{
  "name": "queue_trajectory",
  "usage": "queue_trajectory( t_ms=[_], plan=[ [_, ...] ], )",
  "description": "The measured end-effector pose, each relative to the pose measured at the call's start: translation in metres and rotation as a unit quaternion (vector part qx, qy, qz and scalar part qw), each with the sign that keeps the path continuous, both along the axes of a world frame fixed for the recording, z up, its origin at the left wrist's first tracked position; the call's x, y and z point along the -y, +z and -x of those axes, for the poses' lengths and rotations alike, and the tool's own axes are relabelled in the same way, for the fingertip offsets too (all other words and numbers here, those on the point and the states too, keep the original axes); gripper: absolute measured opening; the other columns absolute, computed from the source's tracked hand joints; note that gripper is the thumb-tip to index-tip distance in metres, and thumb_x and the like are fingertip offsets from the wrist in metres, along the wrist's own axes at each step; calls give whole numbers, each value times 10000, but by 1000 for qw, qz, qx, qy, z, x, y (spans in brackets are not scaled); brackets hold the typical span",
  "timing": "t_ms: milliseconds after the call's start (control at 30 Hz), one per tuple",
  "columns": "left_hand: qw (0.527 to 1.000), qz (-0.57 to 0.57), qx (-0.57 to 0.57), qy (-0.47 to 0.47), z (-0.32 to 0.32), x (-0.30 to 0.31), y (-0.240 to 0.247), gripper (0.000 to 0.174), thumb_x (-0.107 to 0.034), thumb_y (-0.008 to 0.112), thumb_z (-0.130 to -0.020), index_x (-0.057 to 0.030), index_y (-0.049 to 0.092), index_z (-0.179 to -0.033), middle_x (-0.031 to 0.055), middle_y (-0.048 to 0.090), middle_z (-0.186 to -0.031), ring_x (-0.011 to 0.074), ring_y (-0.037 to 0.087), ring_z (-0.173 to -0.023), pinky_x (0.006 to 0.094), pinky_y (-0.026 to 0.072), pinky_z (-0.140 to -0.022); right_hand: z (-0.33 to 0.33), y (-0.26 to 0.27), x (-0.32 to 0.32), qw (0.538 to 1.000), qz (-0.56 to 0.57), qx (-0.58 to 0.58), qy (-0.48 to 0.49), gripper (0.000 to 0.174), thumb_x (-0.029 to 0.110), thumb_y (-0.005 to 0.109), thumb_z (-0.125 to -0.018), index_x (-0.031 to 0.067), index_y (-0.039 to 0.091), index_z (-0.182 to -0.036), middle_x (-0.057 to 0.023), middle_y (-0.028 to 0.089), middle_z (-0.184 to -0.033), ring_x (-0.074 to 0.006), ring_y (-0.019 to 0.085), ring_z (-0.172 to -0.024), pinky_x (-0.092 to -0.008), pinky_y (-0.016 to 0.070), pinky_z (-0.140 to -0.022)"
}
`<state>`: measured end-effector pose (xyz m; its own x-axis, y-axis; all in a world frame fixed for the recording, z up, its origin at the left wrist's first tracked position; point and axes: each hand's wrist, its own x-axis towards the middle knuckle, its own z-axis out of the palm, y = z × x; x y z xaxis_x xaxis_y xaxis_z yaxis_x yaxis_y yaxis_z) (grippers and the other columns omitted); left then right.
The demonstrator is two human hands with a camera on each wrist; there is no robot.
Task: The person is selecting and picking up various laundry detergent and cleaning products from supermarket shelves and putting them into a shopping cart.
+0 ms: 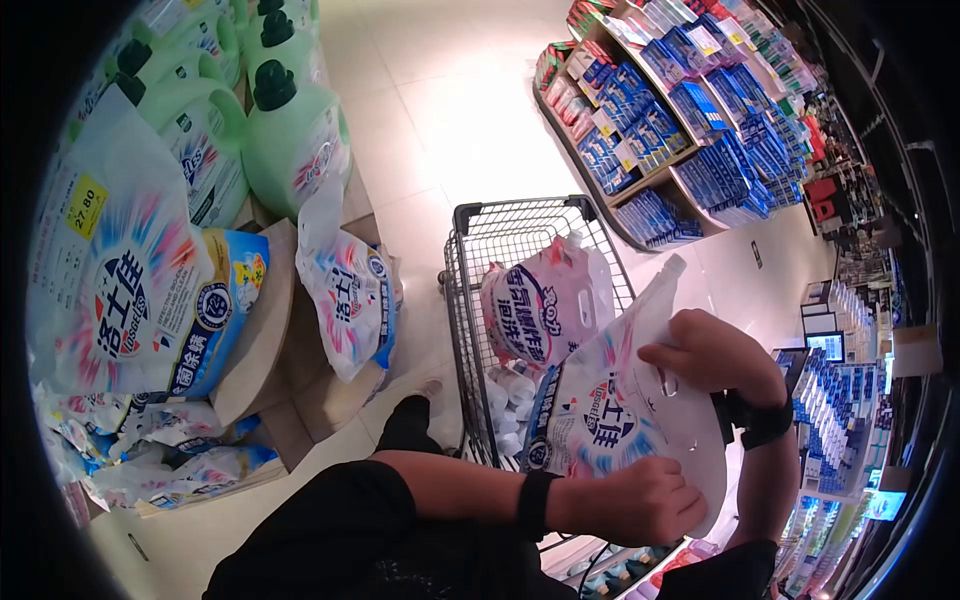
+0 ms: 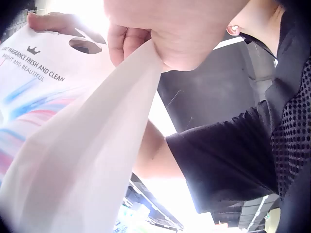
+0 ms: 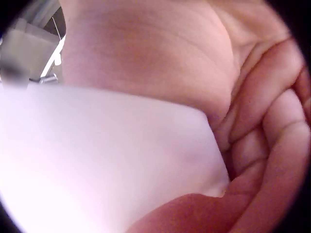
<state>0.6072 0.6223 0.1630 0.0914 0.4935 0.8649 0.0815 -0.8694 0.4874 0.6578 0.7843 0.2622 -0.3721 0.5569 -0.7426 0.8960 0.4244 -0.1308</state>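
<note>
A large white laundry pouch (image 1: 610, 385) with blue and pink print is held tilted over the near side of a wire cart (image 1: 465, 330). My left hand (image 1: 650, 500) grips its lower edge with curled fingers; the left wrist view shows this hand (image 2: 175, 34) bunching the white film (image 2: 92, 145). At the pouch's upper part, beside the handle slot, is my right hand (image 1: 715, 350), its thumb along the front. Up close in the right wrist view, the right hand (image 3: 155, 63) has its fingers curled round the white plastic (image 3: 97, 155).
Inside the cart lie a pink pouch (image 1: 545, 305) and several white bottles (image 1: 510, 400). At left, a display holds green jugs (image 1: 290, 140) and similar pouches (image 1: 130, 290). A shelf of blue boxes (image 1: 640, 120) stands beyond the cart, with more shelves at right.
</note>
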Motion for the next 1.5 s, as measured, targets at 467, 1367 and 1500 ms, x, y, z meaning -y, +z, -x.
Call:
queue_trajectory(
  t_ms=[467,1367,1500],
  plan=[
    [985,59,-103,127,13,-41,-77,160,-97,604,-618,-14,569,-751,41,508,-604,191,543,-514,307,450,-501,11,-67,-38,964,-74,-238,-98,398,264,588,-929,-43,658,-685,-127,608,-563,-197,589,-498,-334,469,-538],
    [888,371,-213,170,20,-25,-210,104,-119,633,-766,-31,606,-718,159,592,-568,326,625,-525,416,485,-483,25,-252,-40,924,-92,-329,-170,467,344,564,-929,-43,665,-688,-195,624,-609,-330,627,-569,-409,478,-595],
    [842,430,-297,134,24,-21,-211,252,-213,608,-857,-17,647,-703,198,575,-548,357,617,-528,453,477,-490,19,-258,-29,913,-105,-341,-197,483,338,553,-932,-45,654,-656,-197,612,-587,-343,622,-570,-409,479,-603]
  ],
)
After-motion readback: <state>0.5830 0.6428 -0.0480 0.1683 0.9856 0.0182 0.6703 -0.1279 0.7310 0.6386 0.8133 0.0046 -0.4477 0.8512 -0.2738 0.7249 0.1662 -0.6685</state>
